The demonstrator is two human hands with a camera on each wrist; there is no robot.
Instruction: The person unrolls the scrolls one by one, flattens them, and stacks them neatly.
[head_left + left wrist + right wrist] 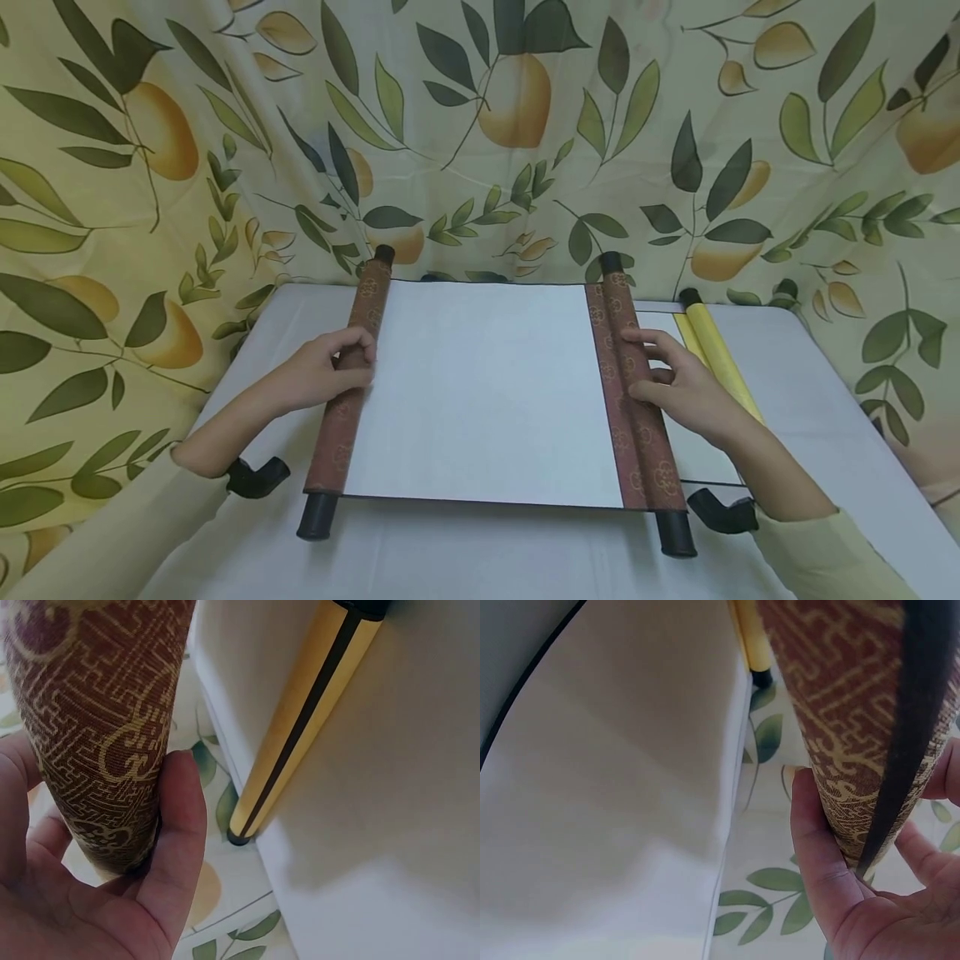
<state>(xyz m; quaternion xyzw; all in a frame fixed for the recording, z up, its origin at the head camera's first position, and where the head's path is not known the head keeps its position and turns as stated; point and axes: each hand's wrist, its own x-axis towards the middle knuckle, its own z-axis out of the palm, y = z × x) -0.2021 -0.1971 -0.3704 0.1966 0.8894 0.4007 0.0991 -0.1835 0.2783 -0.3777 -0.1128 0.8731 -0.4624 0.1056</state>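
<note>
A hanging scroll [487, 392] with blank white paper is spread out between two rollers covered in reddish-brown patterned brocade. My left hand [318, 372] grips the left roller [334, 433] near its middle, thumb and fingers on opposite sides. On the other side, my right hand [690, 387] holds the right roller [656, 450] in the same way; a strip of brocade runs along its inner edge. Black knobs cap the roller ends. Both wrist views show the brocade roll [112, 735] between thumb and fingers, with part of the fingers hidden behind it.
A second scroll with a yellow roller [723, 358] lies on the white table [817, 392] at the right, partly covered by the brown one. Behind the table hangs a curtain [480, 192] printed with fruit and leaves.
</note>
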